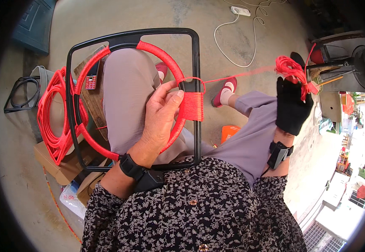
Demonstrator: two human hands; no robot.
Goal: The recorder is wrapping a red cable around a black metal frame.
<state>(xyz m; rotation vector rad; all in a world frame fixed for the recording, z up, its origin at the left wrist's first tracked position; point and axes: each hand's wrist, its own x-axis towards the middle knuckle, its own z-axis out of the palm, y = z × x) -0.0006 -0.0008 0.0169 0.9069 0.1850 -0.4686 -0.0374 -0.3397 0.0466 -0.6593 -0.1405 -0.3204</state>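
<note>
My bare left hand (pixel 161 115) pinches the inner ring of a black rectangular metal frame (pixel 197 59), thumb and fingers closed near its right-hand bar. The frame lies over my left thigh. Red cord is wound tightly around much of the ring (pixel 163 59), and a wide wrapped band (pixel 194 106) joins ring to bar. Black stretches of ring show between the wound parts. From just above my left fingertips a strand of red cord (pixel 233 77) runs out to the right. My right hand (pixel 293 105), in a black glove, holds a loose bundle of red cord (pixel 291 70) well away from the frame.
Red-wrapped frames (pixel 52 122) are stacked at my left beside a grey bucket (pixel 41 77) and cardboard box (pixel 60 168). A phone (pixel 91 80) rests on a wooden stool (pixel 96 101). A white power strip (pixel 240 11) trails its cable across the floor ahead. A black fan-like object (pixel 361 67) stands right.
</note>
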